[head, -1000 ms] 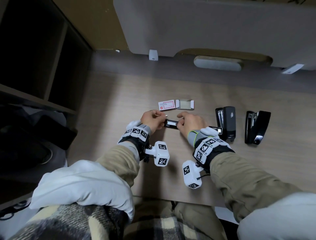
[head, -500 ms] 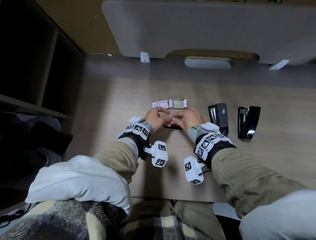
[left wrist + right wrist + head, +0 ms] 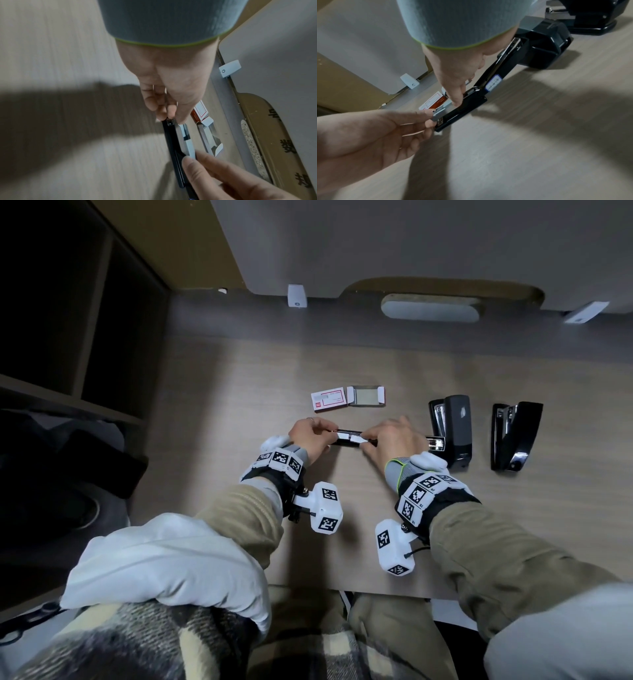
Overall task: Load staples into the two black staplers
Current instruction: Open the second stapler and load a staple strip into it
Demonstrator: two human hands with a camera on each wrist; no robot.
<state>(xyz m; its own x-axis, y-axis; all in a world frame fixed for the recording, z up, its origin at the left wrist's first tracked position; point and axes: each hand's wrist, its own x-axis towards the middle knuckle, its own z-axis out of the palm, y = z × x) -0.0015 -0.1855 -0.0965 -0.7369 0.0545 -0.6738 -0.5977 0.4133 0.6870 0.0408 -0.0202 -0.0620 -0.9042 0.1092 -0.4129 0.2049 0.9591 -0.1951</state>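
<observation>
Between both hands, mid-worktop (image 3: 212, 405), the staple strip (image 3: 349, 438) is settling into the pulled-out stapler tray (image 3: 464, 106). Left hand (image 3: 310, 436) and right hand (image 3: 394, 440) are pinching it; keep it level. Second stapler (image 3: 515, 436) is waiting at three o'clock.

Not much can be read from here. The small white cardboard staple box with a red-outlined label (image 3: 328, 402), lying toward the far edge of the tabletop, carries a red block and faint lines of print, too small to make out. The brown panel behind the tabletop's far edge (image 3: 283, 142) bears large dark characters running along it, seen sideways in the left wrist view; I cannot read them with certainty. The white sticker with a blue border (image 3: 493, 82) on the opened black stapler's long arm shows small marks, illegible. The white cuffs on both wrists (image 3: 281, 460) carry black-and-white square coded markers, with tiny labels that stay unreadable.
</observation>
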